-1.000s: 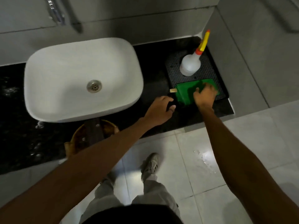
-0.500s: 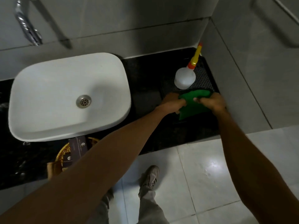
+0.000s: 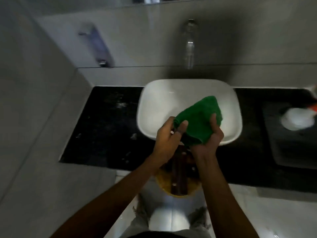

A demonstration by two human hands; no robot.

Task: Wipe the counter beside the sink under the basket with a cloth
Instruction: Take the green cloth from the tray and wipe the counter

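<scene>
both grips pinching the green cloth: left hand on its left edge, right hand underneath, held above the sink front rim, off the worktop

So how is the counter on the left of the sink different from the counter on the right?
The left counter is bare black stone with pale specks and streaks on it; the right counter carries a dark mat. A white bottle stands on that mat, while nothing stands on the left counter. Both are the same black slab either side of the white sink.
</scene>
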